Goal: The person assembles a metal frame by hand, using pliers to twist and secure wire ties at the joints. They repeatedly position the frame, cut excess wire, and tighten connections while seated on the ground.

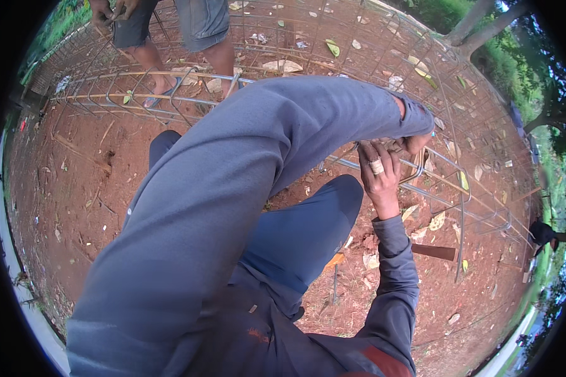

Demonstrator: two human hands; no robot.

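My left arm reaches across the view to the upper right. At its end my left hand (416,143) is curled closed over a cage of steel bars (437,196), partly behind the sleeve cuff. Just below and beside it is my right hand (380,174), a pale wrap around one finger. Its fingers are bent and pressed together at the same spot on the bars. What either hand grips there is too small and covered to make out. The cage has long rods with bent stirrups around them, and it runs to the left behind my arm.
Across the cage stands another person, with bare legs in sandals (160,94) and hands (113,11) together. A brown flat strip (435,252) and an orange object (334,261) lie near my right forearm. Wire mesh, dry leaves and red soil (75,207) surround me; trees rise at right.
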